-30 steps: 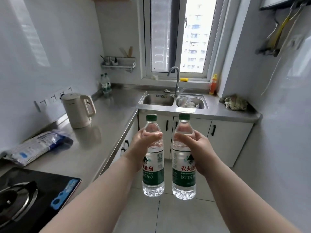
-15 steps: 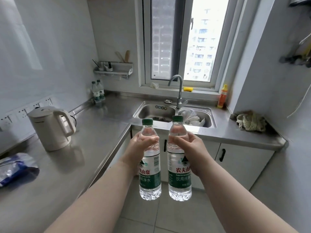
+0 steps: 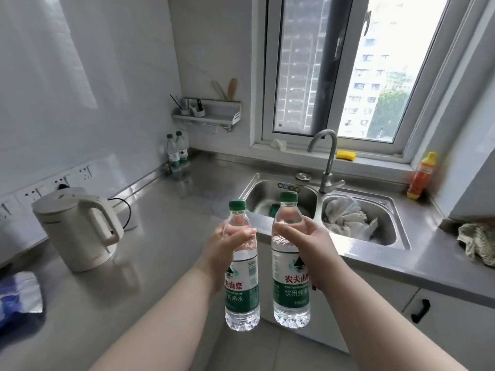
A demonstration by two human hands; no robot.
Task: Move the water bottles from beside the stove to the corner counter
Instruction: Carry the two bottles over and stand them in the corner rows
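Head view, left hand [image 3: 227, 243] gripping clear ribbed bottle [image 3: 242, 285], steel counter [image 3: 160, 236]

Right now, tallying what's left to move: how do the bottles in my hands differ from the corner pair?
The left hand and right hand grip the left bottle and right bottle in the air; the corner pair stands on the counter by the wall. The held bottles show a gap between them; the corner pair overlaps in view. All share green caps and labels.
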